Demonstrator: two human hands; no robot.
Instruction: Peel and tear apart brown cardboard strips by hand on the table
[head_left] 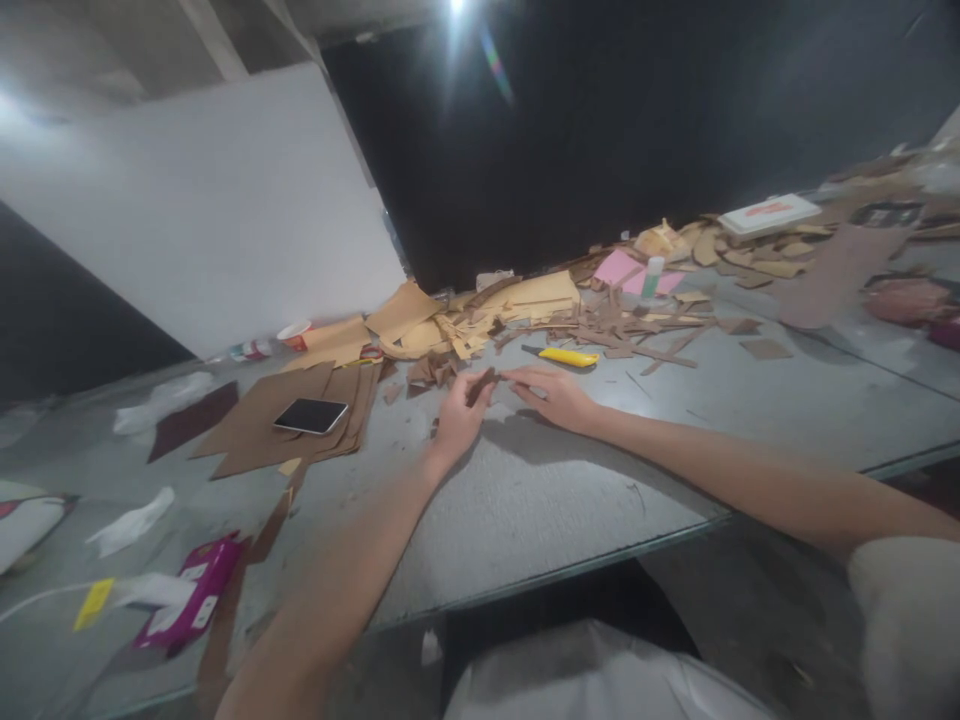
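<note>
- A small brown scrap (pixel 481 386) sits right at the middle of the frame, held between the thumb and fingers of the left hand (pixel 457 418), the hand clasped around it.
- The right hand (pixel 556 396) comes in from the right side, fingers stretched out to the scrap's right end; I can't tell whether they pinch it or just touch it.
- That leaves the two hands nearly together, the scrap between them, just above the grey table (pixel 540 500).
- A yellow cutter (pixel 568 357) lies just above the right hand in the frame, and I can't read any marking on it.
- Left of centre, a dark-screened phone (pixel 310 416) rests on a stack of brown sheets (pixel 247 425); its screen shows no lettering.
- At lower left, a purple packet (pixel 196 592) carries white patches like labels, too blurred for me to read.
- Near it hangs a yellow tag (pixel 94 604) on a white cord, with nothing legible on it.
- Toward the upper right, a white box (pixel 771 214) has orange-red marks on its top, possibly lettering, but I can't make out a word.
- Between that box and the cutter stands a white-and-green tube (pixel 652 277) by pink paper (pixel 618 269), its label unreadable.
</note>
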